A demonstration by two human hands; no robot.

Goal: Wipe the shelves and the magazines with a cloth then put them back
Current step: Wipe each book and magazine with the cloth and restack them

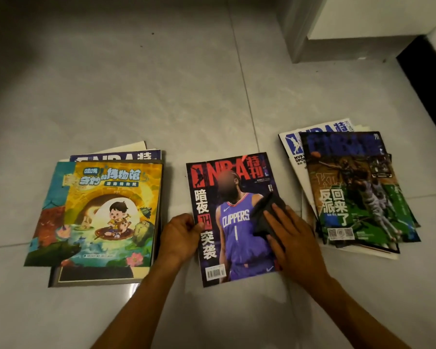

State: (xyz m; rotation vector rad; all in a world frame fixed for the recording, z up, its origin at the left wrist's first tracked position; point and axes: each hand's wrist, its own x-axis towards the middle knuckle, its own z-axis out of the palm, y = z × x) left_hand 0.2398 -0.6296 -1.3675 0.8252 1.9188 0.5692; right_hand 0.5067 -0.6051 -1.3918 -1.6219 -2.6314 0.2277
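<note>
Down on the pale tiled floor (136, 84), a single magazine (233, 217) lies face up between two stacks, its cover showing a basketball player in a purple jersey. The left hand (180, 235) grips the magazine's left edge about halfway down, thumb on top of the cover and fingers curled at the edge. The right hand (291, 238) lies flat on the cover's right side, fingers nearly straight and pointing up and left, pressing a dark cloth (267, 215) against the paper. The cloth is bunched under the fingertips and sticks out beyond them toward the jersey's shoulder; the palm covers the magazine's right edge, so that edge is hidden there.

To the left, just apart from the left hand, sits the left stack (98, 212), topped by a yellow and green children's book with a cartoon child in a small boat; a blue masthead peeks out above it and a dark cover shows below. To the right, near the right hand, the right stack (358, 192) is fanned loosely, with a dark green basketball cover on top and a white one beneath.

At the upper right stands the base of a white cabinet (363, 18), well apart from the magazines, with a dark strip (425, 66) beside it.
</note>
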